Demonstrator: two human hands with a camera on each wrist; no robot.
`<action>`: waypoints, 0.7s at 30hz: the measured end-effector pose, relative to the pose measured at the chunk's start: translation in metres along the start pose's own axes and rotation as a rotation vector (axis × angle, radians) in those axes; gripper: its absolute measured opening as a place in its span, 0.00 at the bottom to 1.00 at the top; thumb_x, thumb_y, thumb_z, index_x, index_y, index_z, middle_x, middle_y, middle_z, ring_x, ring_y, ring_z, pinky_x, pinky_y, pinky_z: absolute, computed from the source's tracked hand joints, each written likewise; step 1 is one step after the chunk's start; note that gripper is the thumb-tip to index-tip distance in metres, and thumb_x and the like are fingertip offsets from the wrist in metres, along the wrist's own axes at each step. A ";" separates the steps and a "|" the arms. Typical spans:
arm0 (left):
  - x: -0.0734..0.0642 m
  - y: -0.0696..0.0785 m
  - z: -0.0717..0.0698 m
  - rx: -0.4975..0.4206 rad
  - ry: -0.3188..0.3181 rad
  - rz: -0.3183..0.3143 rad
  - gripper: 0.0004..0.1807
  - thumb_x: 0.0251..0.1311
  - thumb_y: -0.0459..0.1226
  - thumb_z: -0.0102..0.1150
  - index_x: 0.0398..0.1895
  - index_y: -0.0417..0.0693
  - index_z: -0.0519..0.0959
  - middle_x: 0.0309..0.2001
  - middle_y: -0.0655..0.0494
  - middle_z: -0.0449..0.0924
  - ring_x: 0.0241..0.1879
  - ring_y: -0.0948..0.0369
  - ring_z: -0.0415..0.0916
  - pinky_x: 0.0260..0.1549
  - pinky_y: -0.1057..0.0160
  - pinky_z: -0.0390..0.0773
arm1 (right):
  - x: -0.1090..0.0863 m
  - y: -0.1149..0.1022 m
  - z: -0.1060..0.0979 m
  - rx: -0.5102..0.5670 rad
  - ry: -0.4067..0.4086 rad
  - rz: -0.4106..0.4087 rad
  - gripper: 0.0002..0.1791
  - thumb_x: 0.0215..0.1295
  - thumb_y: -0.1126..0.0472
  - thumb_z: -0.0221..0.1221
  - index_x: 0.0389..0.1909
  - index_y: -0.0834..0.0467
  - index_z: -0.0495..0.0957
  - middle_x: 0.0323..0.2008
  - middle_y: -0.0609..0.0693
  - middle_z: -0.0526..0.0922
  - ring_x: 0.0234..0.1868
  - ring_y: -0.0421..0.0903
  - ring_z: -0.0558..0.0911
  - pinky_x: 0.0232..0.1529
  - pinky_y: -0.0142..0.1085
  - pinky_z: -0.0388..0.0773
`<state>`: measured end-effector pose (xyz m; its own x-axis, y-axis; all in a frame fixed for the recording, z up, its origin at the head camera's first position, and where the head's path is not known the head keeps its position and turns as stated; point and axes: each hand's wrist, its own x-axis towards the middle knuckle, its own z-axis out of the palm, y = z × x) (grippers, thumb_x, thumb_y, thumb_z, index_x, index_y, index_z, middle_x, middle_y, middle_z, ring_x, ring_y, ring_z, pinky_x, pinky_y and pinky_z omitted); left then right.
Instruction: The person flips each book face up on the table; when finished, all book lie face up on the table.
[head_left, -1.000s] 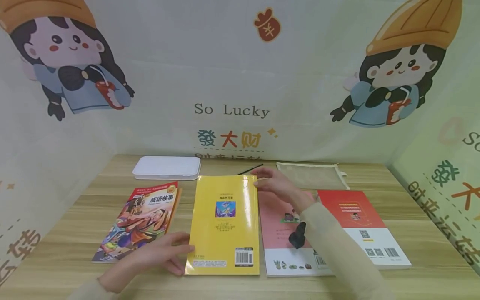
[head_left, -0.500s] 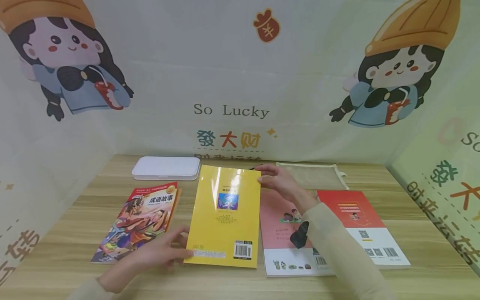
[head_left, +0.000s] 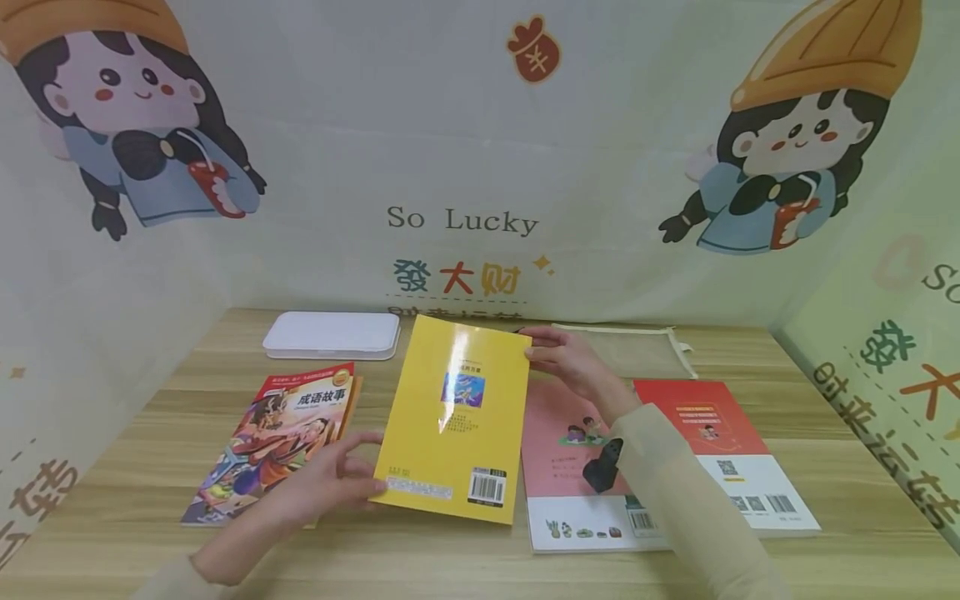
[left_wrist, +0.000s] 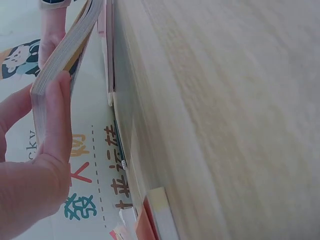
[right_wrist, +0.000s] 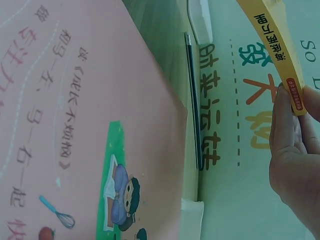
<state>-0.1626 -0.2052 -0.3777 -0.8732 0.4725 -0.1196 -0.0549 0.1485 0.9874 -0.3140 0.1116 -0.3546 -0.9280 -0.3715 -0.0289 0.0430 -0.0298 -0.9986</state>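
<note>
A yellow book [head_left: 450,446], its back cover with barcode facing up, is held above the table, slightly tilted. My left hand [head_left: 318,483] pinches its lower left corner; in the left wrist view the thumb and fingers of that hand [left_wrist: 37,180] lie on either side of the page block [left_wrist: 62,52]. At the upper right corner my right hand [head_left: 577,367] grips the book. The right wrist view shows the right hand [right_wrist: 295,160] holding the end of the yellow spine [right_wrist: 277,52]. The front cover is hidden from the head view.
A colourful storybook [head_left: 273,442] lies left, with another book edge under it. A pink and white book [head_left: 566,500] and a red and white book [head_left: 738,442] lie right. Behind are a white case [head_left: 333,333], a mesh pouch [head_left: 637,350] and a dark pencil [right_wrist: 194,105].
Both hands have raised the yellow book off the table and shifted it away from me and slightly right. It has turned a little clockwise. The other books stay put.
</note>
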 end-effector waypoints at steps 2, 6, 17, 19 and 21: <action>0.000 0.000 -0.001 -0.014 0.006 0.017 0.32 0.54 0.32 0.58 0.58 0.33 0.54 0.39 0.38 0.76 0.37 0.48 0.76 0.36 0.50 0.76 | 0.000 -0.001 -0.001 0.010 0.003 0.000 0.21 0.60 0.72 0.51 0.55 0.69 0.64 0.49 0.60 0.71 0.44 0.47 0.76 0.48 0.37 0.71; 0.000 -0.001 -0.004 -0.048 0.036 0.030 0.33 0.55 0.31 0.56 0.60 0.31 0.52 0.39 0.38 0.76 0.37 0.48 0.76 0.37 0.50 0.75 | 0.002 -0.002 -0.002 0.034 -0.001 -0.006 0.22 0.60 0.71 0.51 0.56 0.69 0.62 0.49 0.60 0.71 0.44 0.47 0.76 0.49 0.38 0.70; 0.005 -0.005 -0.010 -0.251 -0.013 0.002 0.33 0.57 0.28 0.53 0.61 0.29 0.48 0.42 0.39 0.76 0.39 0.49 0.76 0.41 0.52 0.73 | 0.000 -0.006 -0.004 0.153 -0.031 -0.023 0.24 0.63 0.71 0.48 0.60 0.69 0.57 0.51 0.58 0.68 0.52 0.50 0.70 0.55 0.38 0.64; 0.006 -0.006 -0.010 -0.298 -0.026 -0.003 0.32 0.58 0.28 0.51 0.62 0.30 0.47 0.43 0.40 0.76 0.41 0.50 0.75 0.42 0.52 0.72 | 0.000 -0.007 -0.004 0.166 -0.035 -0.035 0.25 0.63 0.70 0.49 0.61 0.68 0.57 0.53 0.59 0.67 0.53 0.51 0.69 0.56 0.38 0.63; 0.006 -0.006 -0.011 -0.344 -0.044 -0.003 0.32 0.59 0.29 0.49 0.62 0.30 0.47 0.44 0.42 0.76 0.42 0.51 0.75 0.44 0.52 0.71 | 0.000 -0.009 -0.004 0.176 -0.044 -0.055 0.25 0.63 0.70 0.48 0.61 0.68 0.56 0.56 0.61 0.64 0.54 0.50 0.68 0.56 0.38 0.62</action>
<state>-0.1728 -0.2128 -0.3832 -0.8516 0.5104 -0.1192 -0.2238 -0.1484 0.9633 -0.3157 0.1159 -0.3458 -0.9136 -0.4053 0.0313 0.0605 -0.2116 -0.9755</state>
